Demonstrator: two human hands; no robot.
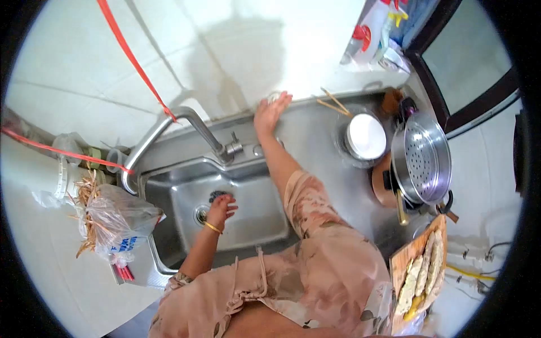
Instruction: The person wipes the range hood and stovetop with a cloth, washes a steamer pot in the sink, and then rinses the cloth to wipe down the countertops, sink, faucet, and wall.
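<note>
My left hand [220, 213], with a yellow bangle at the wrist, hovers over the steel sink [253, 228], fingers loosely bent and apart, holding nothing. Just beyond its fingertips a dark lump [218, 195] lies in the basin, beside the round drain [201, 214]. My right hand [269, 117] reaches past the faucet [200, 127] to the back edge of the counter. Its fingers are stretched out by the tiled wall, right at a small pale round thing [274, 97] that they partly cover.
White bowls [366, 137] and chopsticks [333, 102] stand on the right counter [318, 146], near a steamer pot [424, 158]. A cutting board [400, 270] bears long pale food pieces. Plastic bags [125, 217] crowd the left side. A red strap [132, 59] hangs to the faucet.
</note>
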